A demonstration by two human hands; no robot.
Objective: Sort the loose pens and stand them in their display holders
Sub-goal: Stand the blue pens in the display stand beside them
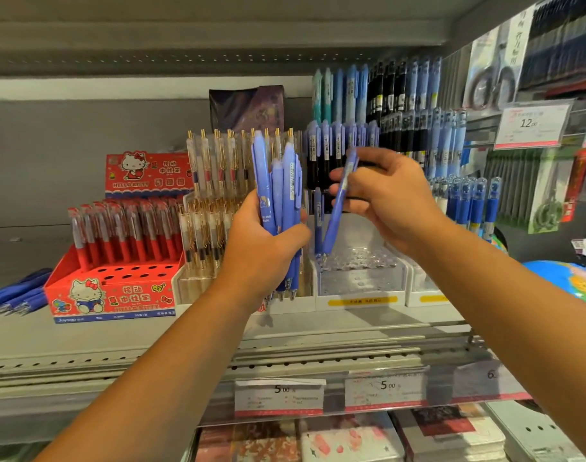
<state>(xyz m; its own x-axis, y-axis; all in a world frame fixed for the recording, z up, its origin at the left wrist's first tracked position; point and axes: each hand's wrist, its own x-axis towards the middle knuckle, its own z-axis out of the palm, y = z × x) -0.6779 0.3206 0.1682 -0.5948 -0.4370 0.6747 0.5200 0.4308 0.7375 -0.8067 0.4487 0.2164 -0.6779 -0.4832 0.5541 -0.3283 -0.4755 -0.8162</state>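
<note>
My left hand grips a bundle of several periwinkle-blue pens, held upright in front of the shelf. My right hand pinches a single blue pen, tilted with its tip down at the holes of a clear tiered display holder. One blue pen stands in that holder's front row. The rows behind it hold more blue and black pens.
A red Hello Kitty box of red pens sits at the left, with clear gold-clip pens beside it. Loose dark-blue pens lie on the shelf at far left. Blue-grip pens stand at right. Price tags line the shelf edge.
</note>
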